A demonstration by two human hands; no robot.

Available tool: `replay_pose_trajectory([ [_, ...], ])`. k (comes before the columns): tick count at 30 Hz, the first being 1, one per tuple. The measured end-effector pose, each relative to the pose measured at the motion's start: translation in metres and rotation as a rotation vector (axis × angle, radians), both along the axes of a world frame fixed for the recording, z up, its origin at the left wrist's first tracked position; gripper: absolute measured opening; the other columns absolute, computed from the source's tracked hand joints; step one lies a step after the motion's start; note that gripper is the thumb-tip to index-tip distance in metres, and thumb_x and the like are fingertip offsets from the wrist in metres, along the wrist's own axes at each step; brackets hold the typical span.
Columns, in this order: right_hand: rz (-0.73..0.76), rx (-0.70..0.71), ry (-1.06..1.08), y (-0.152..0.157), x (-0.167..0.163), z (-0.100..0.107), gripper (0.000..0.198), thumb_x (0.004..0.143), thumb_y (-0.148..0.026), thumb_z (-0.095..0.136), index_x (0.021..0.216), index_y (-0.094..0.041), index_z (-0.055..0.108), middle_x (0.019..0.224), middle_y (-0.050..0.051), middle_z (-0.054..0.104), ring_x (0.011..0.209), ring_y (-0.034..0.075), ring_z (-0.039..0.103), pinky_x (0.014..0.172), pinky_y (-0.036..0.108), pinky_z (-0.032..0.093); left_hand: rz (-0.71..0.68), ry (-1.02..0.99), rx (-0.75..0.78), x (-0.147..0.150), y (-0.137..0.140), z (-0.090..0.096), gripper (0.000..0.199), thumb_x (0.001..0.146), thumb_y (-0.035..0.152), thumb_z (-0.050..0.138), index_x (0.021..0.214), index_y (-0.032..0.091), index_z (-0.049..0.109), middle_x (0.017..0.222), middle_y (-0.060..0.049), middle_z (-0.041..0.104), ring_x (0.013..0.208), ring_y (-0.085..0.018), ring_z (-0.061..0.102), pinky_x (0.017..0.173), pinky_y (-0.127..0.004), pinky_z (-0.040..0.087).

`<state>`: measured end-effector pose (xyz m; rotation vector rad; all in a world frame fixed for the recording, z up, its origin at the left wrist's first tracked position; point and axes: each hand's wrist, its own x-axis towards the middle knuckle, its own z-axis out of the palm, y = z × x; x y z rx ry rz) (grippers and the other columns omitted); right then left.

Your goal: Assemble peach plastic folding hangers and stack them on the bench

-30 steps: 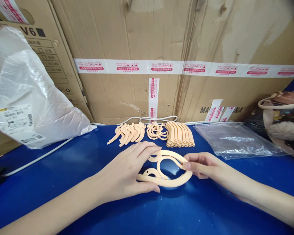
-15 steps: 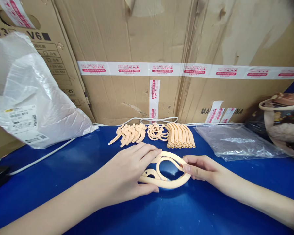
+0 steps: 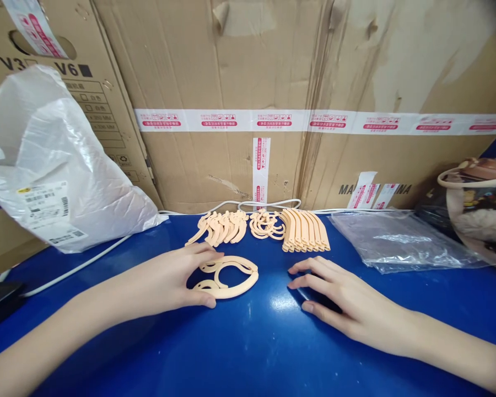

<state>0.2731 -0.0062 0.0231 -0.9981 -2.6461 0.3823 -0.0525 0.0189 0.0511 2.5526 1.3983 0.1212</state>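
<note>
A cream plastic folding hanger (image 3: pixel 237 289) lies folded on the blue tabletop, its curved arms forming an almond-shaped loop around an inner ring-like hook. My left hand (image 3: pixel 186 275) grips its left end, thumb along the near edge and fingers over the far edge; the palm hides part of that end. To the right, my right hand (image 3: pixel 339 295) hovers just over the table, fingers spread and bent, holding nothing. Beyond the hands lie loose cream parts: short curved arms (image 3: pixel 221 229) at left, round hooks (image 3: pixel 267 225) in the middle and a row of longer arms (image 3: pixel 306 230) at right.
Large cardboard boxes (image 3: pixel 215 165) stand along the back. A white plastic mailing bag (image 3: pixel 66 165) leans at the left, near a white cable (image 3: pixel 78 266). Flat clear plastic bags (image 3: pixel 397 237) and a dark handbag with a strap (image 3: pixel 479 209) are at the right.
The folding hanger has moved left and been set down on the table with my left hand still on it. My right hand has let go of its right end and opened.
</note>
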Motion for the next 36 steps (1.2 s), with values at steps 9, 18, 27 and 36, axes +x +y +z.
replay_pose_trajectory([
  [9,0.046,0.088,-0.083,0.0,-0.001,0.002,0.027,0.095,-0.026,0.04,0.118,-0.021,0.055,0.123,0.009,0.051,0.11,0.021,0.05,0.092,0.038,0.044,0.035,-0.01,0.04,-0.018,-0.001,0.0,0.069,0.069,0.063,0.066,0.13,0.033,0.053,0.138,-0.003,0.051,0.128,-0.032,0.045,0.102,-0.043,0.043],
  [18,0.074,0.117,-0.087,0.0,0.0,0.0,0.029,0.095,-0.027,0.04,0.119,-0.02,0.055,0.123,0.01,0.052,0.11,0.021,0.05,0.095,0.038,0.043,0.051,0.042,0.016,-0.024,0.004,0.006,0.06,0.069,0.064,0.065,0.122,0.035,0.059,0.129,-0.003,0.059,0.124,-0.034,0.049,0.098,-0.045,0.044],
  [27,0.079,0.13,-0.078,0.0,-0.001,0.002,0.028,0.095,-0.026,0.041,0.117,-0.02,0.056,0.121,0.01,0.053,0.11,0.021,0.051,0.093,0.037,0.044,0.097,0.078,0.047,-0.032,0.008,0.005,0.061,0.067,0.067,0.065,0.122,0.04,0.059,0.13,-0.004,0.058,0.125,-0.036,0.046,0.1,-0.048,0.04],
  [36,0.074,0.115,-0.106,0.001,-0.001,0.002,0.028,0.095,-0.026,0.039,0.118,-0.021,0.055,0.123,0.01,0.052,0.107,0.022,0.051,0.091,0.039,0.044,0.099,0.089,0.039,-0.036,0.01,0.006,0.059,0.07,0.063,0.065,0.123,0.041,0.058,0.128,-0.007,0.057,0.122,-0.035,0.049,0.097,-0.046,0.042],
])
